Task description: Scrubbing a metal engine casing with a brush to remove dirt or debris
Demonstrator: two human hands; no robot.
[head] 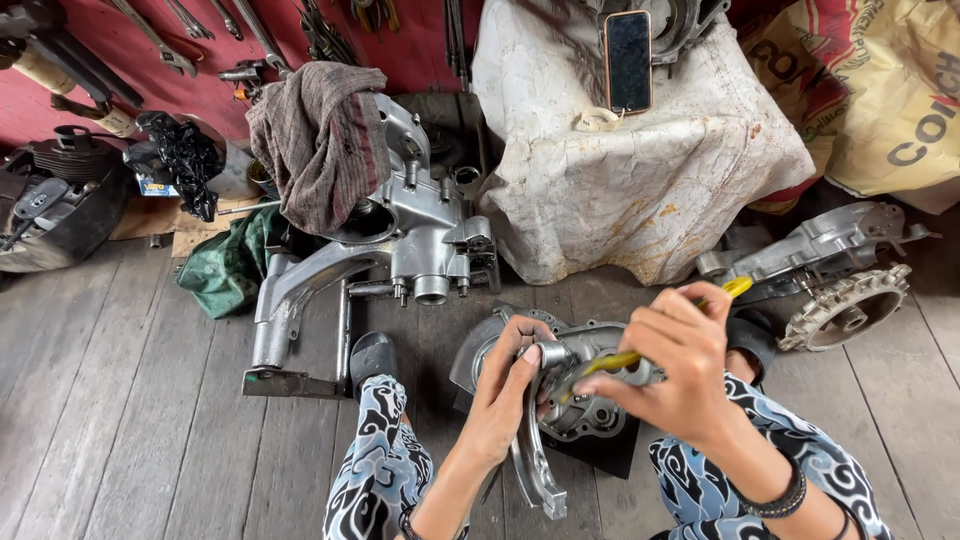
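Step in hand: looks like prying or scraping at the engine cover [590, 400], which sits on the plank floor [120, 420] between the patterned knees, around 6 o'clock in the view.
Left hand [505, 395]: fingers curled around the curved metal shoe [530, 450] at the cover's 9 o'clock edge, gripping it snug and bracing the part.
Right hand [680, 375]: closed in a pinch on the yellow-handled tool [650, 345], handle poking up toward 1 o'clock, tip down at the cover. Can't see the tip itself.
Next move, my guess: needs steady pressure at the tip while the left keeps everything from rocking; a slip could gouge the soft metal.
Bigger engine case [410, 230]: at 11 o'clock, well apart, with a striped rag [320, 140] draped over it.
Packages and signs: a yellow-and-red printed sack [890, 90] at 2 o'clock, slumped by the wall; a small blue-and-yellow label [155, 186] at 10 o'clock beside a black plastic bag [185, 160].
Phone [628, 60]: propped upright at 12 o'clock on a white cloth-covered lump [640, 170].
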